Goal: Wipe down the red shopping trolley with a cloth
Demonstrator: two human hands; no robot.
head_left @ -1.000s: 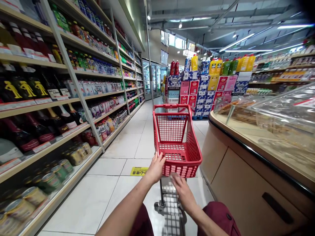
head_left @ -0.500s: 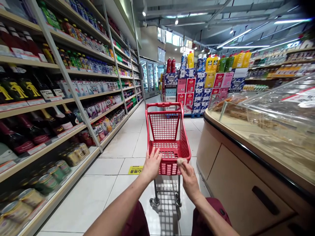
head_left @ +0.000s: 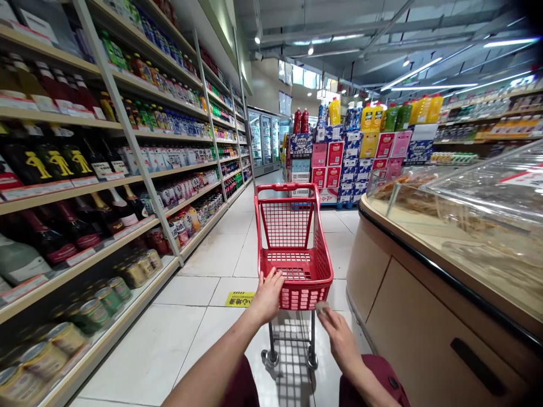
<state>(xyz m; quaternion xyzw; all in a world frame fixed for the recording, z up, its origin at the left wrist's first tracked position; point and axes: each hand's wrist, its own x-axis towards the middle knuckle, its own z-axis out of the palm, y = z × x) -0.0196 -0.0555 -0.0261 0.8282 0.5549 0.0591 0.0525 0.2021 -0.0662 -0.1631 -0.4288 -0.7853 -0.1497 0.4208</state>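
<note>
Taking red shopping cart (head_left: 294, 257) as clock centre, mid-view, upright on white tile floor (head_left: 139, 345), with handle bar (head_left: 287, 186) on far side at 12. Have left hand (head_left: 268, 297) at 7, over near-left corner of basket rim, with fingers stretched long and slightly apart. Can't confirm firm contact from this angle. Have right hand (head_left: 341, 339) at 5, below and outside near-right corner, with fingers partly bent and bunched toward a small pale smudge (head_left: 323, 308). Blurred there, so can't tell held object from fingertips. See casters (head_left: 311, 360) under cart legs at 6, with grid shadow on tiles below. See maroon trousers (head_left: 384, 370) at 5 and 7, low in view. Find yellow floor sticker (head_left: 240, 299) at 8, partly behind left hand. Also see tall shelving (head_left: 72, 194) from 8 to 11, stocked with bottles (head_left: 169, 121) and, lowest down, cans (head_left: 91, 316). Spot glass-door coolers (head_left: 263, 135) at 11, further back. See stacked cartons (head_left: 356, 164) at 1, topped with red, yellow and green bottles. Get curved counter (head_left: 377, 282) at 3, near cart but apart, with clear covers (head_left: 487, 186) on top and dark handle (head_left: 478, 366) at 4.
</note>
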